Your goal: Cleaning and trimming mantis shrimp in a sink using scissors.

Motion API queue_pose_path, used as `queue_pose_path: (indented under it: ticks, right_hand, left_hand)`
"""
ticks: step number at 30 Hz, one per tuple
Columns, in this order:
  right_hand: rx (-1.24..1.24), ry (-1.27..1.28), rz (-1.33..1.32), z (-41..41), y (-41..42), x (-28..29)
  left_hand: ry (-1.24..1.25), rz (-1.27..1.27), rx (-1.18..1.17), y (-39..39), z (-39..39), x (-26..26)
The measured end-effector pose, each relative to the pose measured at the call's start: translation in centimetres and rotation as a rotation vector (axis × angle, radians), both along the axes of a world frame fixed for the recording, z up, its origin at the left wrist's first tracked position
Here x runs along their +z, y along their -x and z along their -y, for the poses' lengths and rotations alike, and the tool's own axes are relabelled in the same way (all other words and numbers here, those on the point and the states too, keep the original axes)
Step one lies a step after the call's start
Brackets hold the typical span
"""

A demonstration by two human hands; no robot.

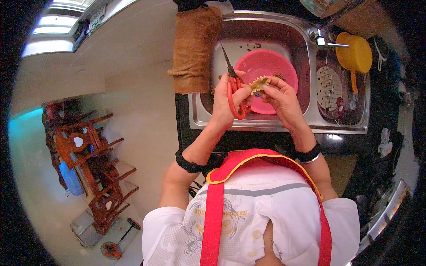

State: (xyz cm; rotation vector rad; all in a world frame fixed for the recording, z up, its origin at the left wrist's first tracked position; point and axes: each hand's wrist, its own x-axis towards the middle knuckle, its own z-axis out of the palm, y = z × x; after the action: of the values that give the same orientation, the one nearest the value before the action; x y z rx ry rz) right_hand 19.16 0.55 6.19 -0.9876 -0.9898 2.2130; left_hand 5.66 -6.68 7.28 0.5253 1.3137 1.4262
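Observation:
My left hand [225, 94] has red-handled scissors [231, 68] hooked in it, their dark blades pointing away from me and slightly left. Between the fingertips of both hands is a small yellow-brown piece with a jagged, toothed edge [259, 85]; what it is exactly I cannot tell. My right hand [283, 96] pinches its right side, while the left thumb and fingers are at its left end. Both hands are above a pink plastic basin [266, 61] in the steel sink [259, 125]. Some brownish matter [279, 77] shows in the basin behind my right fingers.
A brown towel [196, 50] drapes over the sink's left edge. Small dark bits [254, 45] lie on the sink floor. To the right are a tap [321, 40], a yellow long-handled dipper [354, 53] and a smaller bowl with a perforated plate [327, 86]. Wooden furniture [86, 149] stands left.

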Motion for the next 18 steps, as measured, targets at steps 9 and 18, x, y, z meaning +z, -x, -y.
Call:
queue_pose_path:
  ticks: [9, 18]
  right_hand:
    - [-0.036, 0.062, -0.01, 0.3, 0.2, -0.6]
    - [-0.047, -0.15, 0.049, 0.4, 0.5, -1.2]
  left_hand:
    - [0.068, -0.074, -0.062, 0.2, -0.2, -0.4]
    - [0.072, -0.105, -0.094, 0.9, -0.8, -2.1]
